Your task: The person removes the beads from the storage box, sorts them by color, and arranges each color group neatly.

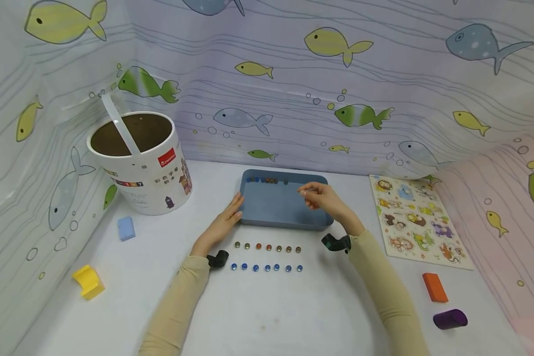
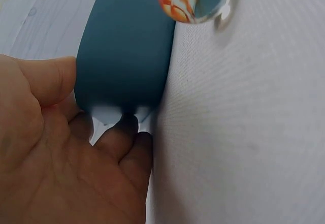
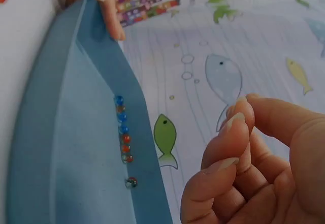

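A blue-grey tray [image 1: 285,202] sits on the white table, with a short row of small glass marbles [image 1: 262,180] along its far wall. One marble [image 1: 286,182] lies slightly apart, to the right of that row. My left hand [image 1: 222,223] rests against the tray's left end, its fingers extended along the outside wall. Over the tray's right part hovers my right hand [image 1: 322,198], fingers curled and thumb tip meeting the index finger; nothing shows between them in the right wrist view. In front of the tray are a row of amber and red marbles [image 1: 269,247] and a row of blue marbles [image 1: 267,268].
At the back left stands a white bucket [image 1: 155,188] with a handle. A blue block [image 1: 126,228] and a yellow curved block [image 1: 89,282] lie on the left. To the right are an animal puzzle board [image 1: 416,222], an orange block [image 1: 435,287] and a purple cylinder [image 1: 450,319]. Fish-print fabric surrounds the table's back and sides.
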The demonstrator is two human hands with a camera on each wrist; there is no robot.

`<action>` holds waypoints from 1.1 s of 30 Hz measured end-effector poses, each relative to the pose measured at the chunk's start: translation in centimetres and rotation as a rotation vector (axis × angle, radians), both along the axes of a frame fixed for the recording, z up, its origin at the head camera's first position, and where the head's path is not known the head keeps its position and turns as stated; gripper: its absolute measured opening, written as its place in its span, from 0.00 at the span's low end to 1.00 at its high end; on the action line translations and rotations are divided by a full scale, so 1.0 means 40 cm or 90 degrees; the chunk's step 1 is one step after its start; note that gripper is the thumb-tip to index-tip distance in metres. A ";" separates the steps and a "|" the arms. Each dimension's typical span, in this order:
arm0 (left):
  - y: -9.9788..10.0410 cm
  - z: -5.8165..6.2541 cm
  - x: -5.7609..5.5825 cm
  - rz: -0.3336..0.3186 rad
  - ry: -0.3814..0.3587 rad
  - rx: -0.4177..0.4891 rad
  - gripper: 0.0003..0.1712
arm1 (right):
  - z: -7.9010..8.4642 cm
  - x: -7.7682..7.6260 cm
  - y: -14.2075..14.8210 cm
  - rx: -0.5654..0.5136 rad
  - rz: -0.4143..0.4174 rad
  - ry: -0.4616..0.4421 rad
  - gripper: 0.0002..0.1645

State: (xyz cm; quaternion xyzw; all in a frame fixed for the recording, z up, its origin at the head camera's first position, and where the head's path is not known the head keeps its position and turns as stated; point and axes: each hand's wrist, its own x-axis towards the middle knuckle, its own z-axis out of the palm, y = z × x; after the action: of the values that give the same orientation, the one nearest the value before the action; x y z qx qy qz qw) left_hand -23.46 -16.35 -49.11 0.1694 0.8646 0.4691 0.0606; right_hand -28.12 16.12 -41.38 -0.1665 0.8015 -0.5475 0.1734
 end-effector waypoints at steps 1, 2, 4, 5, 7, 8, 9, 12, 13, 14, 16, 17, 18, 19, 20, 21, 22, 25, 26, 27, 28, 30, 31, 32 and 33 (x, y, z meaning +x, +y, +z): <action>-0.001 -0.002 0.000 0.001 0.001 0.000 0.32 | -0.002 -0.017 -0.008 -0.011 -0.013 -0.007 0.20; -0.002 -0.002 0.001 0.002 0.001 0.000 0.32 | -0.003 -0.033 -0.017 -0.018 -0.025 -0.012 0.20; -0.002 -0.003 0.002 0.003 0.002 0.004 0.32 | -0.008 -0.061 -0.034 -0.028 -0.052 -0.023 0.21; -0.003 -0.003 0.003 0.004 0.003 0.006 0.32 | -0.012 -0.074 -0.043 -0.030 -0.068 -0.030 0.22; -0.003 -0.003 0.004 0.003 0.003 0.006 0.32 | -0.023 -0.099 -0.058 -0.036 -0.094 -0.041 0.24; -0.003 -0.003 0.004 0.003 0.002 0.007 0.32 | -0.029 -0.110 -0.065 -0.035 -0.106 -0.046 0.25; -0.003 -0.004 0.004 0.003 0.001 0.007 0.32 | -0.037 -0.120 -0.072 -0.036 -0.119 -0.052 0.25; -0.004 -0.009 0.004 0.003 -0.002 0.004 0.32 | -0.066 -0.151 -0.091 -0.041 -0.150 -0.067 0.25; -0.004 -0.011 0.003 0.003 -0.002 0.002 0.32 | -0.077 -0.160 -0.097 -0.043 -0.158 -0.072 0.25; -0.004 -0.013 0.003 0.004 -0.003 0.001 0.32 | -0.088 -0.170 -0.102 -0.043 -0.167 -0.075 0.24; -0.005 -0.014 0.003 0.007 -0.005 0.002 0.32 | -0.111 -0.188 -0.111 -0.041 -0.177 -0.082 0.23; -0.004 -0.014 0.003 0.009 -0.006 0.002 0.32 | -0.122 -0.196 -0.115 -0.040 -0.181 -0.085 0.23; -0.004 -0.013 0.003 0.010 -0.004 0.004 0.31 | -0.132 -0.203 -0.119 -0.035 -0.184 -0.086 0.22; -0.004 -0.013 0.003 0.012 -0.004 0.004 0.31 | -0.141 -0.208 -0.122 -0.028 -0.187 -0.088 0.22; -0.004 -0.011 0.004 0.013 -0.005 0.005 0.31 | -0.148 -0.212 -0.124 -0.020 -0.192 -0.091 0.21; -0.003 -0.011 0.004 0.013 -0.003 0.005 0.31 | -0.155 -0.215 -0.126 -0.015 -0.197 -0.094 0.21; -0.002 -0.011 0.004 0.013 -0.002 0.003 0.31 | -0.159 -0.216 -0.127 -0.010 -0.204 -0.097 0.20; 0.000 -0.009 0.004 0.010 -0.001 -0.001 0.31 | -0.166 -0.215 -0.129 0.001 -0.223 -0.097 0.19; 0.001 -0.008 0.004 0.009 -0.001 -0.002 0.31 | -0.166 -0.215 -0.129 0.002 -0.226 -0.095 0.19; 0.001 -0.007 0.004 0.009 -0.001 -0.002 0.31 | -0.166 -0.214 -0.130 0.005 -0.227 -0.092 0.19; 0.002 -0.006 0.004 0.009 -0.003 -0.002 0.31 | -0.166 -0.214 -0.130 0.011 -0.227 -0.088 0.18; 0.002 -0.003 0.004 0.011 -0.006 -0.002 0.31 | -0.164 -0.213 -0.132 0.032 -0.219 -0.076 0.18; 0.002 -0.001 0.004 0.010 -0.007 -0.002 0.31 | -0.163 -0.213 -0.133 0.045 -0.215 -0.069 0.17; 0.002 0.001 0.004 0.009 -0.006 -0.003 0.31 | -0.161 -0.214 -0.134 0.058 -0.211 -0.063 0.17; 0.002 0.002 0.004 0.009 -0.007 -0.003 0.32 | -0.160 -0.214 -0.136 0.069 -0.207 -0.057 0.17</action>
State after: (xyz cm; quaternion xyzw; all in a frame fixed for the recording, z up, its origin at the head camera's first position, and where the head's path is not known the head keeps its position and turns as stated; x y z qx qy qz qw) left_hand -23.29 -16.28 -49.03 0.1608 0.8666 0.4683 0.0623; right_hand -36.70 10.67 -47.79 -0.0002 0.8378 -0.5311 0.1270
